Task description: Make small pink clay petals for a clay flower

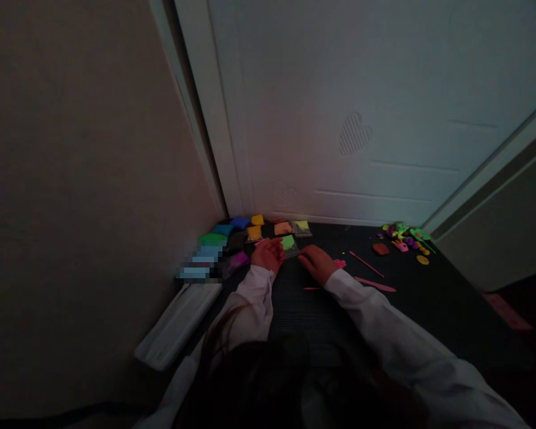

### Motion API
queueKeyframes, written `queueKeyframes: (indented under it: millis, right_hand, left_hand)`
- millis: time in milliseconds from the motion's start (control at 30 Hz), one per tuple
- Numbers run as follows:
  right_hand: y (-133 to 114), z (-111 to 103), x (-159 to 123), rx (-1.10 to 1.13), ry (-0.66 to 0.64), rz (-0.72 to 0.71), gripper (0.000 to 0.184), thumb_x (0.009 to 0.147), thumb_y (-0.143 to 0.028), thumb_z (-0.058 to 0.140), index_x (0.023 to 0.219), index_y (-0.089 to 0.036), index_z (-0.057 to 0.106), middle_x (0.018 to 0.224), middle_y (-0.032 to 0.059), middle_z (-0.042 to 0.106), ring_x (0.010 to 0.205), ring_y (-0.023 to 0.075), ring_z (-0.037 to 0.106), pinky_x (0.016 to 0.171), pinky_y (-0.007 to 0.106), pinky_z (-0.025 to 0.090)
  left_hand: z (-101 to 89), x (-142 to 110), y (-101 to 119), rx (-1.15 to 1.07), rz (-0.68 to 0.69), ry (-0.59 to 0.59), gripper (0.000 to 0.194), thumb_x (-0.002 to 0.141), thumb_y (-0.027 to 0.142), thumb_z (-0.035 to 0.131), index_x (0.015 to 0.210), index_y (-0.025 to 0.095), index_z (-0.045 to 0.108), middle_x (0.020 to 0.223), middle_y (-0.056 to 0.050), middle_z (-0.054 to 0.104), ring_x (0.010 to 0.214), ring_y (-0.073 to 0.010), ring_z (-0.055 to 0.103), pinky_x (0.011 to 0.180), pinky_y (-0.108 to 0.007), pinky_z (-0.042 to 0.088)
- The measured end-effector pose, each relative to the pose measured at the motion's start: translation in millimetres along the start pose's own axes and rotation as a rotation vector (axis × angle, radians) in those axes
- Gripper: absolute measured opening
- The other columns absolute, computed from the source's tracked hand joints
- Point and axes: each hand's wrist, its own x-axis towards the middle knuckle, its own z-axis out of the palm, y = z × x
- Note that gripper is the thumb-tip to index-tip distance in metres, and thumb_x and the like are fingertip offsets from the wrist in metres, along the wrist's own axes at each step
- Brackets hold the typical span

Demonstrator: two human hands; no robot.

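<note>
My left hand (268,256) is turned partly palm up with its fingers curled in, beside a small clear bag of light green clay (288,243). Whatever those fingers hold, if anything, is too dark and small to make out. To the right of that bag, my right hand (318,262) is back up, its fingers bent down and together near the bag's edge. I cannot tell whether they touch it. Close by my right hand lie a little pink clump (339,263), a thin pink stick tool (366,264) and a pink clay knife (375,284).
Bags of orange clay (254,233), peach clay (283,228), purple clay (239,260) and several other colours line the back left. A long white case (178,328) lies by the left wall. Colourful small pieces (402,238) and a red lump (380,249) are at the right.
</note>
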Motion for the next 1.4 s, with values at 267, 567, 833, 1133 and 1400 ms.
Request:
queueKeyframes:
  millis: [267, 567, 833, 1133, 1400]
  right_hand:
    - [-9, 13, 5, -0.311, -0.238, -0.253, 0.041, 0.079, -0.04, 0.022, 0.07, -0.016, 0.054, 0.068, 0.0053, 0.06, 0.063, 0.0141, 0.053, 0.062, 0.029, 0.027]
    - [-19, 12, -23, -0.289, -0.298, -0.346, 0.044, 0.079, -0.04, 0.019, 0.068, -0.017, 0.055, 0.063, 0.005, 0.061, 0.059, 0.0138, 0.054, 0.059, 0.028, 0.026]
    - [-9, 12, 7, -0.361, -0.305, -0.238, 0.045, 0.079, -0.041, 0.019, 0.07, -0.016, 0.056, 0.067, 0.0069, 0.061, 0.063, 0.0155, 0.055, 0.061, 0.029, 0.027]
    - [-17, 12, -28, -0.276, -0.314, -0.331, 0.048, 0.079, -0.045, 0.016, 0.068, -0.018, 0.054, 0.062, 0.0046, 0.061, 0.058, 0.0128, 0.053, 0.059, 0.028, 0.025]
    - [-7, 12, 5, -0.346, -0.295, -0.213, 0.047, 0.079, -0.044, 0.018, 0.07, -0.017, 0.055, 0.066, 0.0065, 0.061, 0.063, 0.0146, 0.054, 0.061, 0.028, 0.025]
  left_hand:
    - [1.1, 0, -1, 0.0, -0.027, -0.003, 0.028, 0.066, 0.032, 0.04, 0.076, 0.01, 0.055, 0.057, -0.004, 0.052, 0.046, -0.0118, 0.044, 0.044, -0.026, 0.032]
    - [1.8, 1, -2, -0.017, -0.045, -0.002, 0.029, 0.066, 0.033, 0.039, 0.075, 0.01, 0.055, 0.056, -0.004, 0.052, 0.045, -0.0113, 0.044, 0.043, -0.025, 0.032]
    - [3.0, 0, -1, -0.02, -0.051, 0.007, 0.028, 0.067, 0.032, 0.04, 0.074, 0.01, 0.055, 0.055, -0.004, 0.052, 0.045, -0.0112, 0.044, 0.043, -0.025, 0.032]
    - [0.3, 0, -2, -0.013, -0.058, -0.005, 0.029, 0.066, 0.033, 0.04, 0.076, 0.01, 0.056, 0.057, -0.004, 0.053, 0.046, -0.0108, 0.045, 0.044, -0.025, 0.033]
    - [3.0, -1, -1, 0.026, -0.043, 0.01, 0.028, 0.066, 0.032, 0.04, 0.074, 0.01, 0.056, 0.055, -0.004, 0.052, 0.045, -0.0108, 0.045, 0.044, -0.025, 0.032]
